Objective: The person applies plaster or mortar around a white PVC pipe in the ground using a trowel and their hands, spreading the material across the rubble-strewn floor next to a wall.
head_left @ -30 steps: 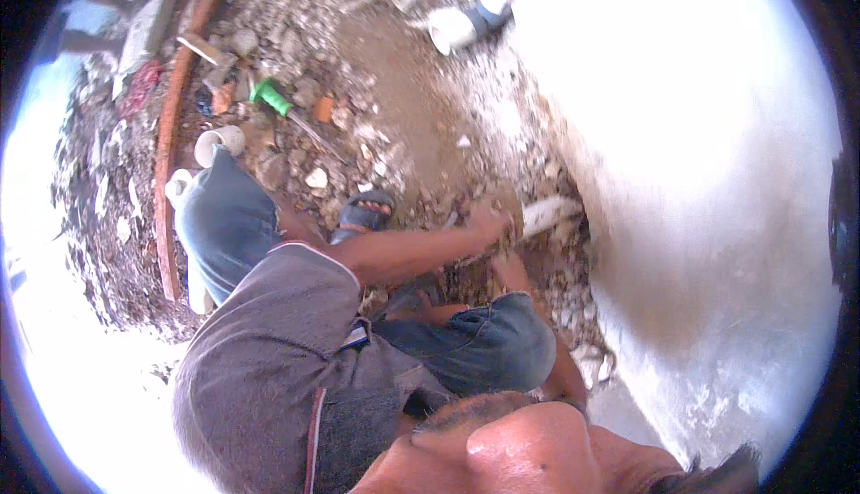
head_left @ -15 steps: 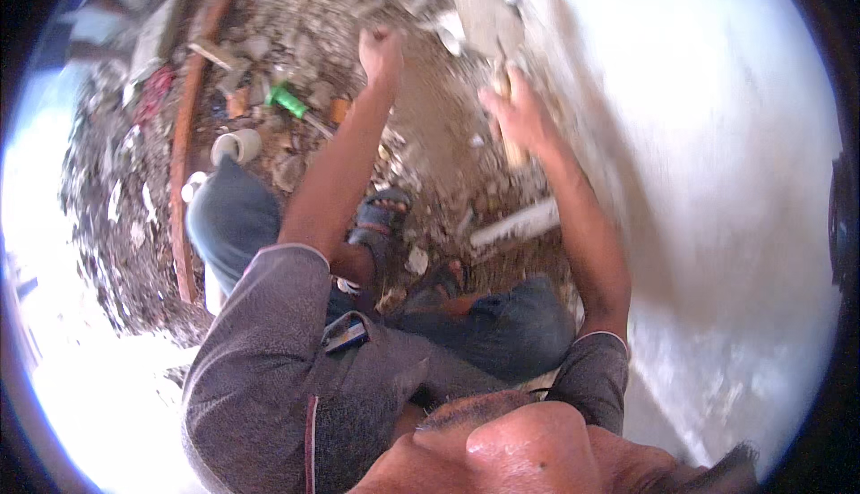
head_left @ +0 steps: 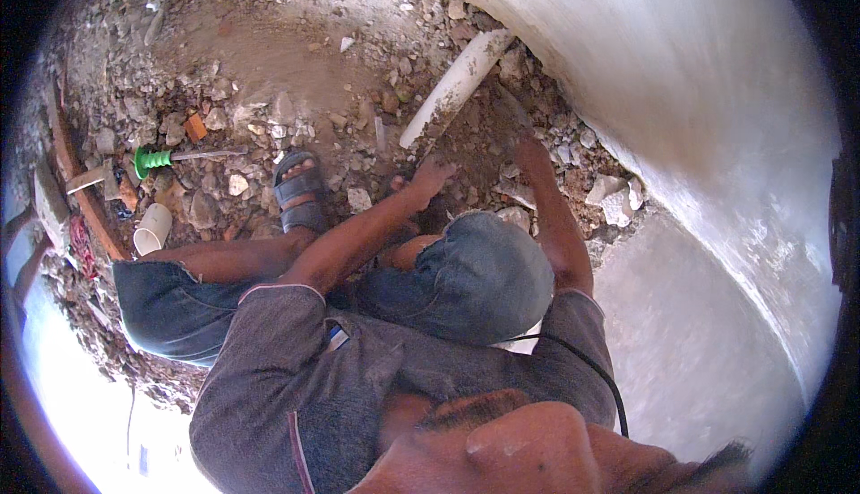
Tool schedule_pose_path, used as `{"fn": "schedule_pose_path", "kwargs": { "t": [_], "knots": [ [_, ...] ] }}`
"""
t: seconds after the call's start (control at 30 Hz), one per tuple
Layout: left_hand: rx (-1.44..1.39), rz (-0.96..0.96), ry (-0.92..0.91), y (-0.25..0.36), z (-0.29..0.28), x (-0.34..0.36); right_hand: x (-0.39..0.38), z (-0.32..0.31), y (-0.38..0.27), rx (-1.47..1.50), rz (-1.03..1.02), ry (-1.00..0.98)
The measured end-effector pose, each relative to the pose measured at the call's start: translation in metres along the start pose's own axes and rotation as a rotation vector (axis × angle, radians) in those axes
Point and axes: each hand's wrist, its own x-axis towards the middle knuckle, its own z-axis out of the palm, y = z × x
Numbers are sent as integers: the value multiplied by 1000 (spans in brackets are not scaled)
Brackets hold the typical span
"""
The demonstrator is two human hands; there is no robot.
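Stony ground (head_left: 296, 73) bears one long white pipe (head_left: 459, 86) near two bare hands (head_left: 434, 179).

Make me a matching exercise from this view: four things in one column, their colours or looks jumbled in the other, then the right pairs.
Things:
1. Long pipe
2. Chisel
3. Brick fragment
4. Left sandal

Colours or looks:
A. Orange all over
B. Dark, with straps
C. White, smeared with soil
D. Bright green at the grip

Right pairs: 1-C, 2-D, 3-A, 4-B
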Motion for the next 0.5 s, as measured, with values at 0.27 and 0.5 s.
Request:
{"fn": "schedule_pose_path", "kwargs": {
  "t": [0.27, 0.5],
  "knots": [
    [-71, -189, 67, -35, 4, 63, -26, -36, -24, -85, -142, -232],
    [-182, -138, 60, -29, 12, 58, -3, 28, -31, 215, -23, -154]
  ]
}}
